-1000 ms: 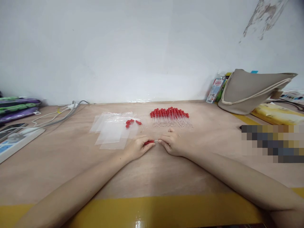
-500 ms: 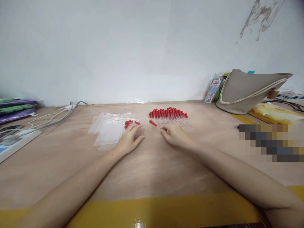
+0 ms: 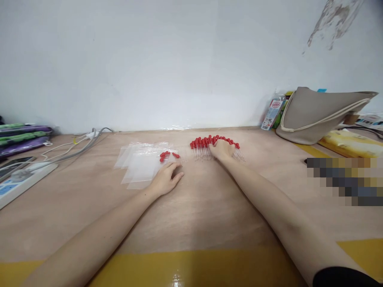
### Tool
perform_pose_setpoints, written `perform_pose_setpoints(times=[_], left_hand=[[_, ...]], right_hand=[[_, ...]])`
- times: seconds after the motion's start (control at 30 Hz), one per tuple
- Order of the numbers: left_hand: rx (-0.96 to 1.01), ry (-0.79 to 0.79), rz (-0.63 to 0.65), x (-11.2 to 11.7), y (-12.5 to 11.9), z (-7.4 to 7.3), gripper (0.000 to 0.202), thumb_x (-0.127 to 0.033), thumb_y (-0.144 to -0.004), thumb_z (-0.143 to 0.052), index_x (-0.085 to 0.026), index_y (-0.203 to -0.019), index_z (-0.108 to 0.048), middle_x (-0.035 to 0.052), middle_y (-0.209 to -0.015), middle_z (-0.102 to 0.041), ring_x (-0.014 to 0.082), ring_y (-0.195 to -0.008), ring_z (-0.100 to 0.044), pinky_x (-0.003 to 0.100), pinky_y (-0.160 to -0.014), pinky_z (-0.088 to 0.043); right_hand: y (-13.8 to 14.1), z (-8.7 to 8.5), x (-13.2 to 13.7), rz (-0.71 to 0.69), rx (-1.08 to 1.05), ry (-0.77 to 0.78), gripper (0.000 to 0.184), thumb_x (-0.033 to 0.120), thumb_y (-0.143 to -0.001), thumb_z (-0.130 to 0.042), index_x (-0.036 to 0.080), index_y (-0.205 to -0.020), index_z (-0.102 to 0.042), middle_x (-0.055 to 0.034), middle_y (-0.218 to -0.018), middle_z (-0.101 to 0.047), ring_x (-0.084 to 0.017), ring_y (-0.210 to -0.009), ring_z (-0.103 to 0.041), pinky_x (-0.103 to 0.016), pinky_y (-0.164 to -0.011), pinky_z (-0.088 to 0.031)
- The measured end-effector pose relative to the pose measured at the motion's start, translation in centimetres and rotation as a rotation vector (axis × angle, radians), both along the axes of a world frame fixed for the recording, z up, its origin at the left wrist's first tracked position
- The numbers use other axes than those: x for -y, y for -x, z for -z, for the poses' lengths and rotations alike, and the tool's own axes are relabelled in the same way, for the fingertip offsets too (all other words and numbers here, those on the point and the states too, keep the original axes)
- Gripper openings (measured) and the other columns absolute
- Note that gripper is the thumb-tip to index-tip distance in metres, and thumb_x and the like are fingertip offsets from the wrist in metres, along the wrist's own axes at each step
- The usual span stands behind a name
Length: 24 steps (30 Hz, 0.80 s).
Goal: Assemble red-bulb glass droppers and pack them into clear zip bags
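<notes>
**Worktop** point(image 3: 194, 207): pale plywood. A glossy yellow strip point(image 3: 185, 267) runs along its front edge, and a white wall stands behind its back edge.

**Droppers** point(image 3: 201, 146): a fanned row of clear tubes with red bulbs, near the back edge at about mid-width. The bulbs point toward the wall and the tips toward the front edge.

**Right hand** point(image 3: 222, 149): reaches far forward and lies on the middle of the dropper row. Its fingers curl down over the bulbs and touch them. I cannot tell whether any dropper is pinched between the fingers, because the hand hides the contact.

**Left hand** point(image 3: 167, 177): palm down on the bare wood with the fingers spread loosely, holding nothing. Its fingertips are just beside the near right corner of the bags.

**Clear plastic bags** point(image 3: 139, 163): a loose, overlapping stack lying flat, left of the droppers and a little nearer the front edge.

**Loose red bulbs** point(image 3: 166, 154): a few lie on the right part of the bags, between the left hand and the back edge, apart from the dropper row.

**Power strip** point(image 3: 20, 179): white, at the left edge. Grey and white cables point(image 3: 74, 145) trail from it toward the back edge.

**Purple and green packs** point(image 3: 20, 134): stacked at the back left corner.

**Beige bag** point(image 3: 317, 115): slumped at the back right. A printed packet point(image 3: 271, 113) leans on the wall just left of it, and a yellow wrapped item point(image 3: 350, 146) lies to its right.
</notes>
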State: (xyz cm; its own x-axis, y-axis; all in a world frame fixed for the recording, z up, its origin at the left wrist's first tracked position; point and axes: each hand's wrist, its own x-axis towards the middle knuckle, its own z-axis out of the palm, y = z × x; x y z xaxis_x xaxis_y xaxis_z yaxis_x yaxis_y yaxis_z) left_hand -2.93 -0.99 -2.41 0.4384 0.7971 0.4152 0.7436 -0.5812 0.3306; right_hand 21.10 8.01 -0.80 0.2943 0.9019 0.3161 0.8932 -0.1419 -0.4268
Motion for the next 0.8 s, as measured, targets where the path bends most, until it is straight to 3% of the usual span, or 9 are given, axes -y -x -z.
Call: perform_pose_setpoints(times=[0.13,0.27,0.37,0.57,0.8], left_hand=[[-0.008,-0.007,0.0,0.0,0.0,0.1,0.028,-0.034,-0.083,-0.046,-0.018,-0.105,-0.052,0.0066,-0.099,-0.057,0.0205,-0.09,-0.054,0.034,-0.079,-0.043],[-0.029,-0.051,0.005,-0.2,-0.3,0.1,0.03,-0.032,-0.082,-0.047,-0.019,-0.108,-0.051,0.0072,-0.102,-0.055,0.0217,-0.096,-0.051,0.035,-0.084,-0.041],[-0.073,-0.117,-0.024,-0.8,-0.3,-0.3,0.03,-0.028,-0.082,-0.047,-0.017,-0.108,-0.052,0.0085,-0.101,-0.053,0.0229,-0.098,-0.049,0.036,-0.086,-0.041],[-0.198,-0.255,-0.082,-3.0,0.6,-1.2,0.027,-0.02,-0.083,-0.042,-0.015,-0.107,-0.055,0.0119,-0.104,-0.052,0.0256,-0.1,-0.047,0.039,-0.087,-0.04],[-0.365,-0.241,-0.029,-6.4,0.6,-1.5,0.024,-0.012,-0.079,-0.044,-0.018,-0.096,-0.06,0.0095,-0.1,-0.059,0.0246,-0.096,-0.051,0.038,-0.083,-0.039]], right_hand=[[0.3,0.1,0.4,-0.026,0.013,-0.032,0.029,0.043,-0.077,-0.046,0.017,-0.074,-0.059,-0.0064,-0.071,-0.063,-0.021,-0.073,-0.057,-0.041,-0.081,-0.027],[2.8,-0.4,1.8,-0.259,0.064,-0.106,0.023,0.037,-0.079,-0.045,0.019,-0.077,-0.059,-0.0044,-0.077,-0.065,-0.019,-0.077,-0.057,-0.037,-0.081,-0.027],[5.6,-0.7,2.3,-0.384,0.131,-0.018,0.021,0.033,-0.079,-0.046,0.02,-0.077,-0.062,-0.0056,-0.083,-0.065,-0.02,-0.083,-0.057,-0.036,-0.082,-0.026],[8.7,-0.9,1.2,-0.35,0.111,0.177,0.027,0.039,-0.077,-0.05,0.016,-0.079,-0.064,-0.0097,-0.076,-0.066,-0.022,-0.075,-0.06,-0.037,-0.076,-0.031],[10.1,-1.3,0.3,-0.293,0.044,0.269,0.029,0.038,-0.074,-0.054,0.015,-0.088,-0.065,-0.0134,-0.082,-0.066,-0.024,-0.078,-0.061,-0.039,-0.078,-0.033]])
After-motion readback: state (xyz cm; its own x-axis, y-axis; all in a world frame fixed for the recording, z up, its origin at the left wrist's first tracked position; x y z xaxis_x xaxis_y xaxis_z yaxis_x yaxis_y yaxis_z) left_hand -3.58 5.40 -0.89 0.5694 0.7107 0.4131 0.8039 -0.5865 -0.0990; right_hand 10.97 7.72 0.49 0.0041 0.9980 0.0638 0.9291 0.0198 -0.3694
